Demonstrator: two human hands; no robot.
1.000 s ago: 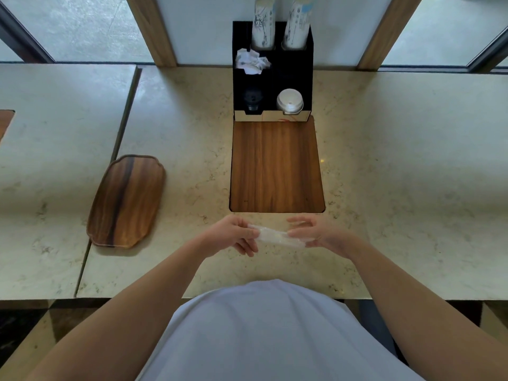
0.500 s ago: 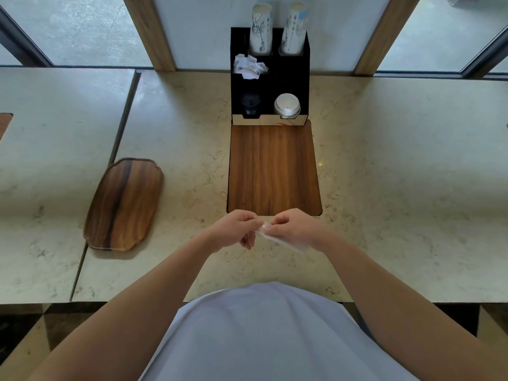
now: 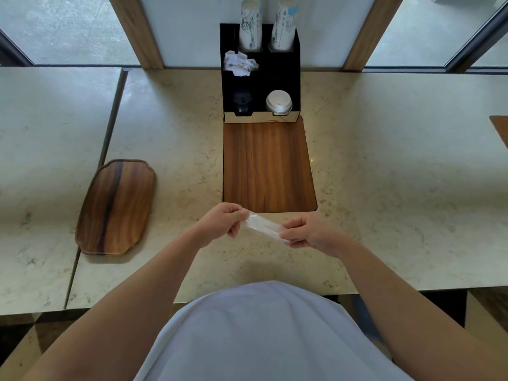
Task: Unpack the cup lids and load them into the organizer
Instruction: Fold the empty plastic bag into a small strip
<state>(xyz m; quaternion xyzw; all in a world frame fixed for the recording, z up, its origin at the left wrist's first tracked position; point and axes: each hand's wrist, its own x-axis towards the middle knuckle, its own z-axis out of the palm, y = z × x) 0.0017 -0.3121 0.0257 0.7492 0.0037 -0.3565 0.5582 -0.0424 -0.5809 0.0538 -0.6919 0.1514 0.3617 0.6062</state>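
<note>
A clear plastic wrapper (image 3: 263, 226) is stretched flat between both hands, just above the counter's near edge. My left hand (image 3: 224, 221) pinches its left end and my right hand (image 3: 305, 232) pinches its right end. At the back stands the black organizer (image 3: 295, 78). Its front right slot holds a stack of white cup lids (image 3: 278, 102) and its front left slot holds black lids (image 3: 242, 101). Two sleeves of paper cups (image 3: 250, 26) rise from the rear slots, and crumpled white paper (image 3: 239, 64) sits in a middle slot.
A wooden inlay panel (image 3: 268, 166) lies in the marble counter (image 3: 384, 174) between my hands and the organizer. An oblong wooden tray (image 3: 116, 207) rests to the left, across a seam in the counter. Windows and wooden posts stand behind.
My hands came together half a second ago with the wrapper bunched, then pulled apart again, stretching the wrapper out between them.
</note>
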